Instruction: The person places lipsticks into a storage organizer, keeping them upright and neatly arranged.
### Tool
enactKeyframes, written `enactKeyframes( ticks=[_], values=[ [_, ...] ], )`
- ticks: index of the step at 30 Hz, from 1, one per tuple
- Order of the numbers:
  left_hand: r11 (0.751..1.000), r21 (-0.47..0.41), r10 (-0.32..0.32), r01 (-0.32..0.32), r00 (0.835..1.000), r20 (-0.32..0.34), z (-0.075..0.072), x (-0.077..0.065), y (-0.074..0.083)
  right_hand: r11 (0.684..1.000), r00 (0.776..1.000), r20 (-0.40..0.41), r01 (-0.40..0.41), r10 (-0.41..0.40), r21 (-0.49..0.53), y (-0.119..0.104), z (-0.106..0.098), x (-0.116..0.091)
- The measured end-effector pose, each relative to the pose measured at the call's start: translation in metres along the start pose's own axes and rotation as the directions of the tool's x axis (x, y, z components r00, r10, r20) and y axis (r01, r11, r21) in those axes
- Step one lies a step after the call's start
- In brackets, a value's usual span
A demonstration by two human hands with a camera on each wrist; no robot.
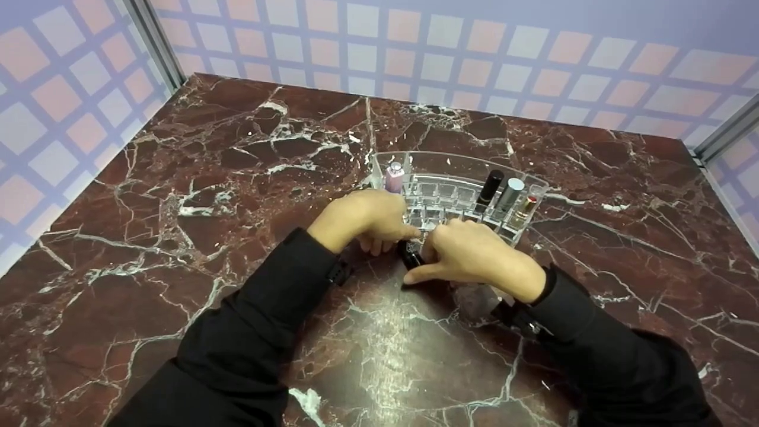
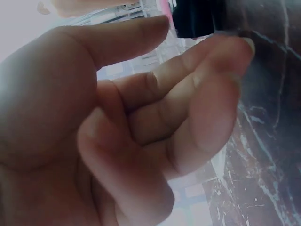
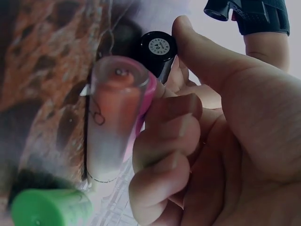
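My right hand pinches a small black lipstick tube between thumb and fingers; a round label on its end faces the right wrist camera. At the other end of that tube, my left hand holds it lightly between thumb and fingertips, its remaining fingers loosely curled. Both hands are just in front of a clear tiered lipstick stand. Close beside the right fingers in the right wrist view is a clear-ended tube with pink contents. Below that shows a green cap.
In the stand are a purple bottle at the left, and a black tube, a silver-capped tube and a gold tube with a red top at the right. The dark red marble tabletop meets tile-patterned panels behind.
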State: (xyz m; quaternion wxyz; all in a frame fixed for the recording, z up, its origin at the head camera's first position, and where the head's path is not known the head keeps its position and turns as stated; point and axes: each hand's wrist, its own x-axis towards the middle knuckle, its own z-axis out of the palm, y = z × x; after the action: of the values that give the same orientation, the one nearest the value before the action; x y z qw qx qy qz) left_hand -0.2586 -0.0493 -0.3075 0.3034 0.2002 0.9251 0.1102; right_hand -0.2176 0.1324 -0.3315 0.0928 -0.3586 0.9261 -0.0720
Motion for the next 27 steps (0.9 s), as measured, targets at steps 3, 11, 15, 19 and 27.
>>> enactKeyframes(
  ticks=[3,11,15,19,27],
  values=[
    [0.998,0.004,-0.065,0.065,0.998,0.019,-0.0004,0.0015,-0.0008,1.0,1.0,0.005,-0.002,0.002,-0.004,0.0,-0.0002,-0.0001],
    [0.99,0.004,-0.14,0.141,0.984,0.114,0.0024,0.0023,-0.0022,1.0,1.0,0.009,-0.005,0.005,-0.003,0.0,0.0002,-0.0001],
    [0.991,-0.009,-0.132,0.135,0.983,0.126,0.0046,0.0019,-0.0024,1.0,1.0,0.002,-0.003,0.003,-0.007,-0.0002,0.0005,-0.0002],
    [0.993,-0.019,-0.117,0.12,0.987,0.108,0.0051,0.0016,-0.0034,1.0,1.0,0.002,0.004,-0.004,-0.005,-0.0003,0.0004,-0.0003],
    [0.992,-0.039,-0.116,0.119,0.991,0.072,0.0012,-0.0007,-0.0045,1.0,1.0,-0.006,0.014,-0.014,-0.008,-0.0006,0.0007,0.0001]
  ],
)
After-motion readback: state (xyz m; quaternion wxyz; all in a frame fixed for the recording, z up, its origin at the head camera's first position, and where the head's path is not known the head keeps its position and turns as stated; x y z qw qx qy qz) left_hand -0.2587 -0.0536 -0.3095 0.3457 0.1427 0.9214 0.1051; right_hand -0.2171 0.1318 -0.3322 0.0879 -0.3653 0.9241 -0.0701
